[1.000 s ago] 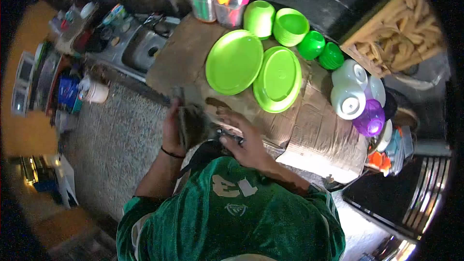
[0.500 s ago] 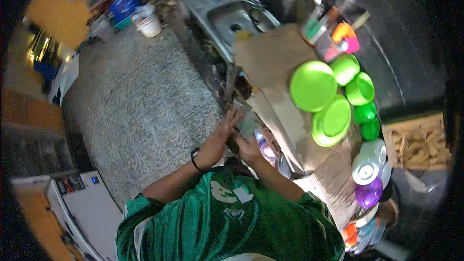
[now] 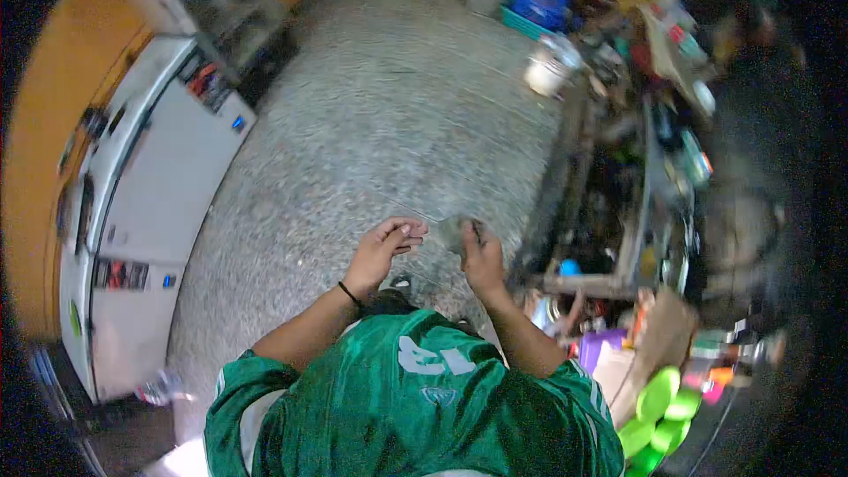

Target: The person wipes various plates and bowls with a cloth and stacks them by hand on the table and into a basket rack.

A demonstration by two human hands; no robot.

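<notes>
My left hand [image 3: 382,252] is held in front of my body over the floor, its fingers loosely bent and apart with nothing in them. A dark band circles that wrist. To its right, my right hand [image 3: 481,258] pinches a small grey-green flat piece [image 3: 451,234]. It blends with the floor behind, and I cannot make out whether it is cloth or something else. A gap separates the two hands.
A white fridge [image 3: 146,203] stands at the left. Along the right runs a cluttered counter with shelves underneath and green plates [image 3: 658,393] at its near end. A white bucket [image 3: 548,71] and a blue bundle [image 3: 541,4] sit farther off on the speckled floor [image 3: 380,106].
My view has swung left, from the counter and sink toward the floor and fridge. My hands, close together before, have moved apart, the grey-green piece staying in the right one.
</notes>
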